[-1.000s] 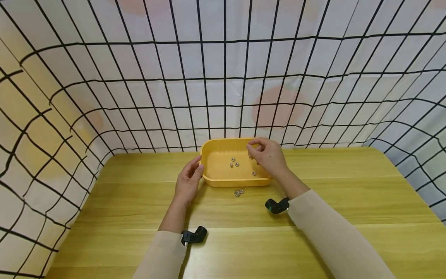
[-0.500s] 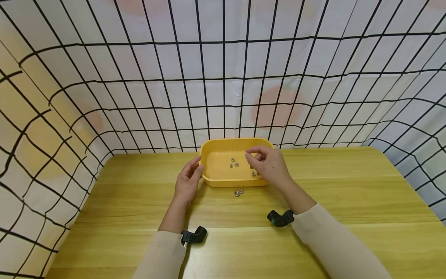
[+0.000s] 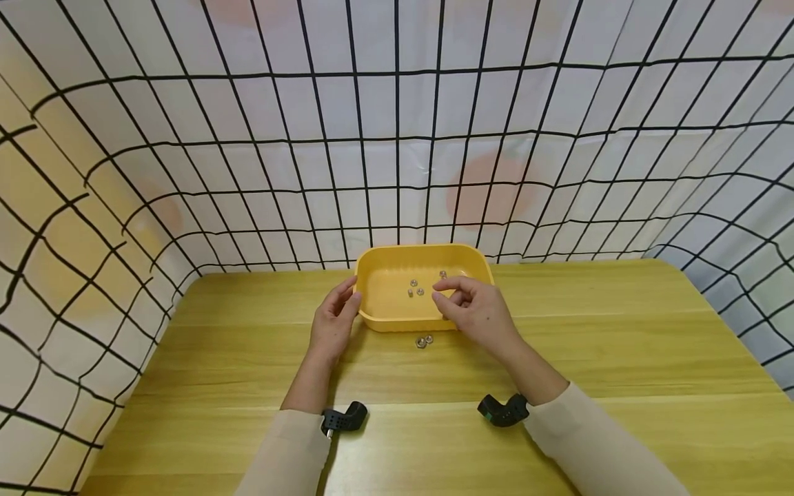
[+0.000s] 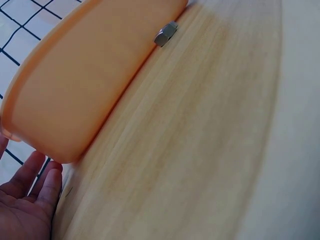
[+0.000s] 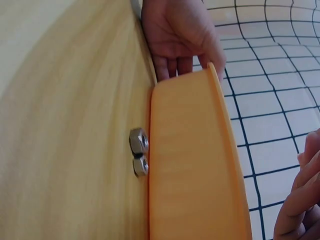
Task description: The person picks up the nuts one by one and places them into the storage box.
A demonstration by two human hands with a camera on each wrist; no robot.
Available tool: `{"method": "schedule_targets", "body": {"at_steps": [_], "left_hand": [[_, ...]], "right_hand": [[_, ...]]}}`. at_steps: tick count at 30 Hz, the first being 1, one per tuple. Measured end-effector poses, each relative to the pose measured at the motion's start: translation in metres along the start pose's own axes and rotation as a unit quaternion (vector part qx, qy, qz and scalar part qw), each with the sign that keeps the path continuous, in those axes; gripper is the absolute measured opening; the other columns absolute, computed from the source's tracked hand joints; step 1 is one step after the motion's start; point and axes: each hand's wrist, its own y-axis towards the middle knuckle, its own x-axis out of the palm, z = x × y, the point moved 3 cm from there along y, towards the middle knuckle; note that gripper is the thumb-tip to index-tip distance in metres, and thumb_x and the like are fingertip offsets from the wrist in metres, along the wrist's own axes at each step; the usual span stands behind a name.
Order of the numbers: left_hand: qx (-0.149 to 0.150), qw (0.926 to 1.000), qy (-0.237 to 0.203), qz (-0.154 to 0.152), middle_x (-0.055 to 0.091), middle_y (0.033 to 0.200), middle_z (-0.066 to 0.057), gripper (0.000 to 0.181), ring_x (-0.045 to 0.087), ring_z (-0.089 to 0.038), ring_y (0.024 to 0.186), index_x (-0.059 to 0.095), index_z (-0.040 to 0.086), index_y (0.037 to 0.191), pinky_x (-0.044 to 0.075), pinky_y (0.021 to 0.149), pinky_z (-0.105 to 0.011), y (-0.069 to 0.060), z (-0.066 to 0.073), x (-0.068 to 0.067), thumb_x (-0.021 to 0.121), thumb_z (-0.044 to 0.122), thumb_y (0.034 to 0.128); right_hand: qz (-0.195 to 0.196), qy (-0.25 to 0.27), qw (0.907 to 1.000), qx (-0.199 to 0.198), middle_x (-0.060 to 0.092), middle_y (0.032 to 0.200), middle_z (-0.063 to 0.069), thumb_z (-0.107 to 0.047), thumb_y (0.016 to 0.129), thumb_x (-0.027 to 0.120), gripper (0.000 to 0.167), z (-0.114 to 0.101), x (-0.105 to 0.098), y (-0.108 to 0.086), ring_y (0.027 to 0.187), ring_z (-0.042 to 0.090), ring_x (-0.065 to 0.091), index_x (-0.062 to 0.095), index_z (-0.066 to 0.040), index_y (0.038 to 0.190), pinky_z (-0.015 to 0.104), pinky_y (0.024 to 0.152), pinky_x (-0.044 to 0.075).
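Note:
A yellow tray, orange-looking in the wrist views, stands on the wooden table. My left hand rests at its left end, fingertips touching the outer wall with the fingers fairly straight. Over the tray's front right part hovers my right hand, index finger and thumb a little apart, with nothing visible between them. Several small metal nuts lie on the tray floor; one pair sits toward the back right. Outside, against the front wall, are a larger hex nut and a smaller nut.
Behind the tray rises a black wire grid with a pale patterned sheet behind it, continuing along both sides. The wooden table extends in front and to both sides. Each wrist carries a black camera mount.
My right hand has moved from the tray's back right toward its front and slightly left, uncovering the back right nuts and covering one near the front. My left hand has stayed put.

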Motion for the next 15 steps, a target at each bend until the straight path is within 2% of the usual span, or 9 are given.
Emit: {"method": "schedule_targets", "body": {"at_steps": [7, 15], "left_hand": [[-0.003, 1.0, 0.001, 0.001, 0.06, 0.143, -0.012, 0.039, 0.056, -0.026, 0.132, 0.06, 0.028, 0.143, 0.049, 0.11, -0.044, -0.001, 0.001, -0.001, 0.059, 0.03, 0.1041], [-0.003, 1.0, 0.003, 0.001, 0.06, 0.143, -0.011, 0.039, 0.057, -0.026, 0.132, 0.06, 0.028, 0.143, 0.049, 0.11, -0.045, 0.0, 0.0, -0.001, 0.06, 0.03, 0.104]], "right_hand": [[-0.01, -0.007, 0.9999, 0.006, 0.062, 0.071, 0.002, -0.022, 0.095, 0.074, 0.016, 0.001, 0.009, -0.009, 0.056, 0.016, 0.051, 0.074, -0.015, 0.108, 0.022, 0.048, 0.039], [-0.052, -0.014, 0.9981, 0.032, 0.063, 0.072, 0.0, -0.017, 0.094, 0.074, 0.019, 0.012, 0.019, -0.021, 0.055, 0.013, 0.048, 0.075, -0.008, 0.111, 0.019, 0.047, 0.035]]}}
